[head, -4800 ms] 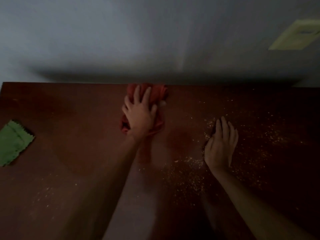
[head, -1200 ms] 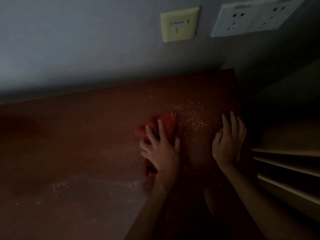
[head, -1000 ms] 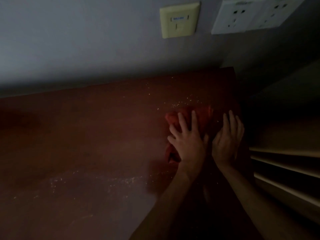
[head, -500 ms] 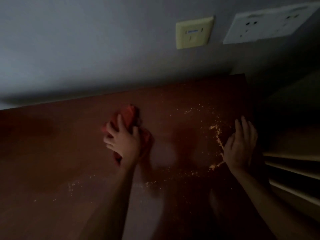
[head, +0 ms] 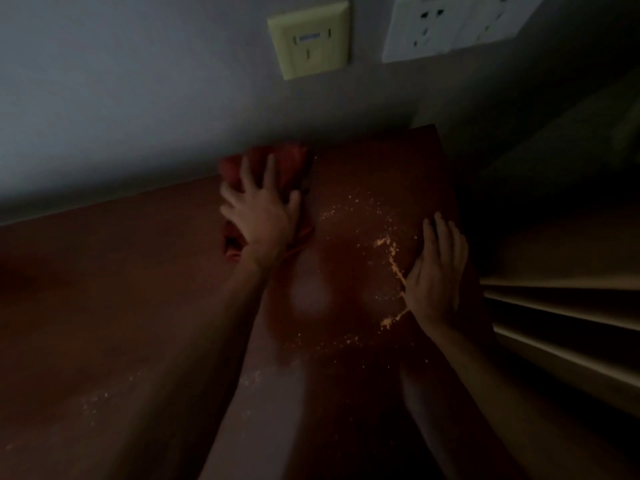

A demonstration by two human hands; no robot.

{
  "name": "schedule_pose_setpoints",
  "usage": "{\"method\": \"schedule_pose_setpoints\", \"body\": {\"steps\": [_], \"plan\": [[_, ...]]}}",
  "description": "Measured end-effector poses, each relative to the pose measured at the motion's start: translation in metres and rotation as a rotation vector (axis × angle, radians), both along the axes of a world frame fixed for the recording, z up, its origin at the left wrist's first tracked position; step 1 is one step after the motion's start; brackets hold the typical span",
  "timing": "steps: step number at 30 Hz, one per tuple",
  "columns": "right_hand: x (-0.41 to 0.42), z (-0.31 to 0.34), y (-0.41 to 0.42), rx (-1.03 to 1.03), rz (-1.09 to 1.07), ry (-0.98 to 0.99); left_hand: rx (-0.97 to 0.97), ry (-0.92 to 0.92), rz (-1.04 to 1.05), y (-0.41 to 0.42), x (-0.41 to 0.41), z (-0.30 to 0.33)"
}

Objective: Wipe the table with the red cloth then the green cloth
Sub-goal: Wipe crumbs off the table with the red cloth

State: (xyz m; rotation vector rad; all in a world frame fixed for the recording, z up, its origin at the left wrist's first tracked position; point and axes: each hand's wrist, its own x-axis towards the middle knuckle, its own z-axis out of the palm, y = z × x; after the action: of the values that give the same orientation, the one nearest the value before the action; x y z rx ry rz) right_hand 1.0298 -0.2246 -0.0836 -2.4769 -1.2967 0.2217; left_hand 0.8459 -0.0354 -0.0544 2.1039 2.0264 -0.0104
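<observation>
Light: dim, scene dark overall | Wall: plain grey painted wall (head: 121, 98), shadowed along its base | Fixtures: yellowed square wall plate (head: 309, 39); white multi-socket outlet panel (head: 450, 24) just beside it, to its right | Furniture: pale horizontal-slatted shelving unit (head: 561, 306) at right, with dark gaps between slats

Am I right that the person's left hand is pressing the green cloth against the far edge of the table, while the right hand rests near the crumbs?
Not quite: the cloth under the left hand is red, not green, as the head view shows. The rest holds.
</observation>
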Motion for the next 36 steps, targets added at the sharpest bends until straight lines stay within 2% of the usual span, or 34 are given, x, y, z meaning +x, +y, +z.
{"method": "schedule_pose_setpoints", "body": {"steps": [6,12,16,21,23,26,30,36], "plan": [[0.001,0.003,-0.001,0.003,0.013,0.021,-0.040,0.108,-0.417,-0.049,0.080,0.008],[0.002,0.000,-0.003,0.110,-0.041,0.100,-0.066,0.082,-0.753,-0.083,0.099,0.011],[0.008,-0.004,-0.006,0.218,-0.030,0.164,-0.066,0.073,-0.601,-0.048,0.082,0.008],[0.020,0.004,-0.013,0.255,-0.003,0.315,-0.038,0.039,-0.498,-0.010,0.029,0.004],[0.034,0.007,-0.024,0.260,0.047,0.357,-0.036,0.028,-0.396,-0.014,0.005,0.004],[0.056,0.004,-0.043,0.211,0.028,0.317,-0.018,-0.008,-0.201,-0.038,-0.026,0.004],[0.061,-0.001,-0.057,0.129,-0.108,0.464,0.011,0.047,-0.203,-0.101,-0.055,-0.007],[0.057,0.001,-0.053,0.073,-0.239,0.587,-0.007,-0.038,0.083,-0.187,0.010,0.000]]}}
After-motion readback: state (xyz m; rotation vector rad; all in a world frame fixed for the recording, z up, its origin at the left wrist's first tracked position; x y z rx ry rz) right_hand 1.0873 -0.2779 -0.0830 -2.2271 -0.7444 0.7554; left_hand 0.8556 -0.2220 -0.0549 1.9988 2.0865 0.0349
